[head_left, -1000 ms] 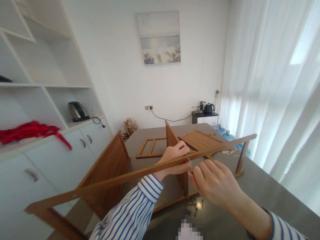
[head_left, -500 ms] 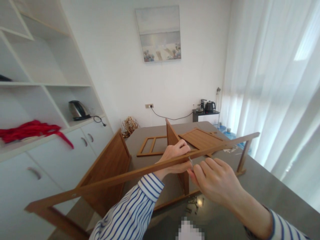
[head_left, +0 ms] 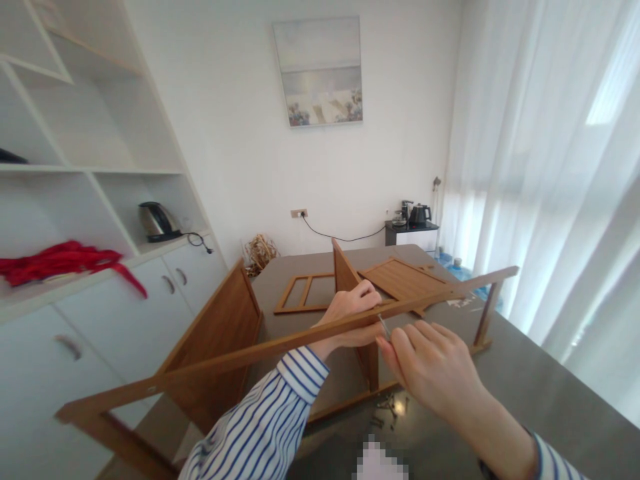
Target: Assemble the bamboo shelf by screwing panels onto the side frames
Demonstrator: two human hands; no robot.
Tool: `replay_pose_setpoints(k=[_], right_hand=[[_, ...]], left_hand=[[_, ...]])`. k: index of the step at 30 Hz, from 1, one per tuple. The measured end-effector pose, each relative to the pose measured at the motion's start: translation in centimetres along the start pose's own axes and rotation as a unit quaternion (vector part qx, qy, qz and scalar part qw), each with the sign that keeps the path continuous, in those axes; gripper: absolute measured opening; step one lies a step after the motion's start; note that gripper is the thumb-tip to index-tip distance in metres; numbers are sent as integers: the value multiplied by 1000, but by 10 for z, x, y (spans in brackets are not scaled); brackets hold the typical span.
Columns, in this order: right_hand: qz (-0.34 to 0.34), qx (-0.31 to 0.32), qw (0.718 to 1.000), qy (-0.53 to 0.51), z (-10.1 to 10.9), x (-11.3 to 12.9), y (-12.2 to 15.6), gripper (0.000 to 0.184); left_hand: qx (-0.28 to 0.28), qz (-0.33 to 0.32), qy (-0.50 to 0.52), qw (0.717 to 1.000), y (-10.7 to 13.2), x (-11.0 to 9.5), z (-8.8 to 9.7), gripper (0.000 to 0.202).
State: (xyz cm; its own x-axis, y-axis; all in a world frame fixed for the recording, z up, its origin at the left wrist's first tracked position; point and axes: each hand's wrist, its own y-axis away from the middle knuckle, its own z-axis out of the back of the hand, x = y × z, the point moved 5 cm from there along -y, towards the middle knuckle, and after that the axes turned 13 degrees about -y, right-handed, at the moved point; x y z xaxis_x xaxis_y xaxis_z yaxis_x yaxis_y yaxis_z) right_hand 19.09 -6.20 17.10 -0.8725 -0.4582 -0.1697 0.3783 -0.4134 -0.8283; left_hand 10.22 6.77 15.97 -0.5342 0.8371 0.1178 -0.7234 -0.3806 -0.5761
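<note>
A long wooden rail of a brown frame runs slantwise across the view, its ends joined to short legs. From behind it, my left hand is closed around the rail near an upright wooden panel; part of the hand is hidden by the rail. My right hand is closed in front of the rail on a thin metal hex key. The key's upper end meets the underside of the rail; its lower part is hidden in my fingers. Several loose bolts lie on the table below.
A second wooden panel stands at the left. Farther back on the grey table lie a small open frame and a flat panel. White cabinets line the left side; a curtain hangs at the right.
My right hand has shifted slightly to the right and down, and the hex key has tilted a little. My left hand keeps its hold on the rail.
</note>
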Motion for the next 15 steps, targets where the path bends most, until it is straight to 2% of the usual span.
replay_pose_setpoints(k=[7, 12, 15], right_hand=[[52, 41, 998, 20, 11, -4, -9, 33], [97, 38, 995, 8, 12, -5, -11, 33], [94, 22, 995, 0, 10, -4, -10, 33]], left_hand=[[8, 4, 17, 1000, 0, -2, 4, 12], [10, 6, 17, 1000, -1, -4, 6, 11], [9, 7, 12, 1000, -1, -4, 6, 10]])
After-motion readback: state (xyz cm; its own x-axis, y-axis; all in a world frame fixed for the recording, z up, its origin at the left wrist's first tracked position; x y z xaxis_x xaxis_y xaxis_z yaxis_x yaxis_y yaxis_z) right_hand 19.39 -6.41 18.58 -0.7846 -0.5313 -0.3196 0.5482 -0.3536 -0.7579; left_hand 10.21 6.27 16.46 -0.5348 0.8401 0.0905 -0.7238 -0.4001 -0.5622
